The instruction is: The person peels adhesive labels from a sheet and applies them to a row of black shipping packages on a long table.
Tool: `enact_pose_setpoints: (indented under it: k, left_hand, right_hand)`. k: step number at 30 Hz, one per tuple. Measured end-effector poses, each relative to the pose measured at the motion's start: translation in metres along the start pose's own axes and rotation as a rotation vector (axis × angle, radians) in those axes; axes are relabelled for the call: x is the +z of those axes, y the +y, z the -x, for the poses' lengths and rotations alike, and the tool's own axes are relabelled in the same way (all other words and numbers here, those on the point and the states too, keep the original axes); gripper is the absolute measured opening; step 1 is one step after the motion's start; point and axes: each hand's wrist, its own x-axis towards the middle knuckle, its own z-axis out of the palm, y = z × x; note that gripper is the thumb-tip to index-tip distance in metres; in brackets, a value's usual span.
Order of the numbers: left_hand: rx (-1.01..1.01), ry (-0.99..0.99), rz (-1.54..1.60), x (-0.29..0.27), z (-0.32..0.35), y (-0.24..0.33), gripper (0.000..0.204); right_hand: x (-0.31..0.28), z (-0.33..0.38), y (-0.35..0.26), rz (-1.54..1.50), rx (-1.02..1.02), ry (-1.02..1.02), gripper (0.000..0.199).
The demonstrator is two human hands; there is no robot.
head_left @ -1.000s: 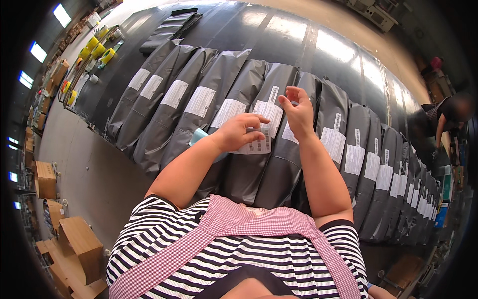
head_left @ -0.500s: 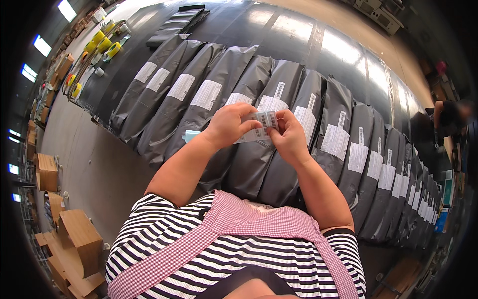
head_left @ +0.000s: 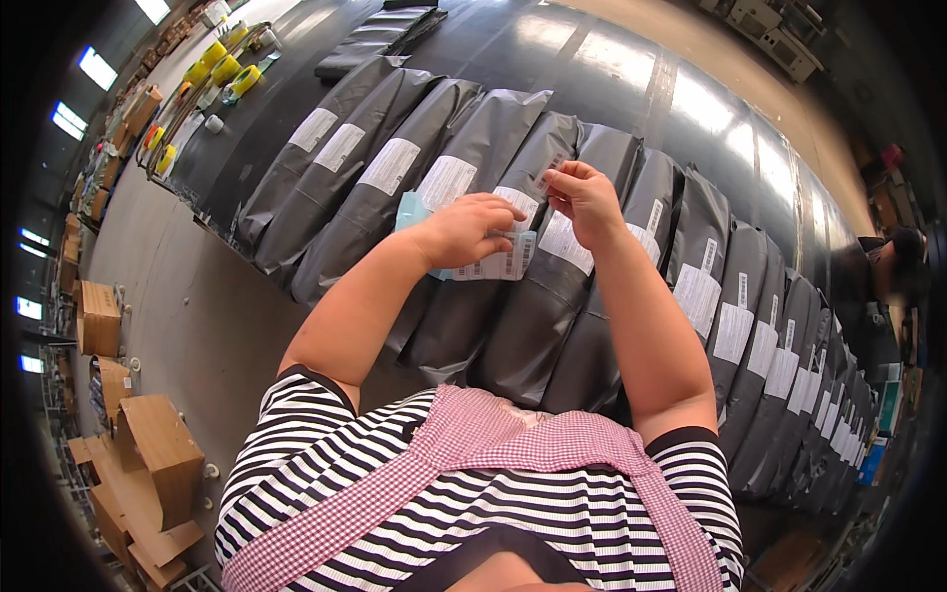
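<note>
Above grey parcels, hands in pinch grips: left on white, blue-backed barcode sheet, right on small barcoded strip.

The left hand covers part of the label sheet; the shape of the covered portion cannot be determined. The right hand conceals one end of the small label (its print is too small to read). The right forearm obscures parts of the gray bags. The person at far right is blurred. The lower edge cuts off the striped shirt.
</note>
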Motion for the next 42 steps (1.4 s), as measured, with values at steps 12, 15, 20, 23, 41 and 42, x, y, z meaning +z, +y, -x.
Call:
enact_pose_setpoints:
  k: [12,15,20,23,41,42]
  left_hand:
    - [-0.122,-0.244,-0.039,0.021,0.008,0.002,0.023]
    - [-0.122,-0.236,-0.035,0.023,0.009,0.001,0.022]
    - [-0.119,-0.230,-0.027,0.023,0.009,0.002,0.022]
    - [-0.121,-0.225,-0.018,0.023,0.009,0.001,0.022]
    - [-0.107,-0.225,0.002,0.025,0.008,0.000,0.021]
    - [-0.102,-0.207,0.006,0.026,0.009,-0.001,0.021]
  right_hand:
    - [0.023,-0.037,0.037,0.361,-0.100,0.143,0.019]
    - [0.025,-0.036,0.036,0.401,-0.095,0.148,0.018]
    - [0.022,-0.043,0.045,0.445,-0.161,0.166,0.018]
    - [0.023,-0.044,0.048,0.475,-0.179,0.179,0.017]
    - [0.028,-0.036,0.051,0.859,-0.378,0.192,0.036]
    - [0.029,-0.038,0.050,0.884,-0.472,0.252,0.041]
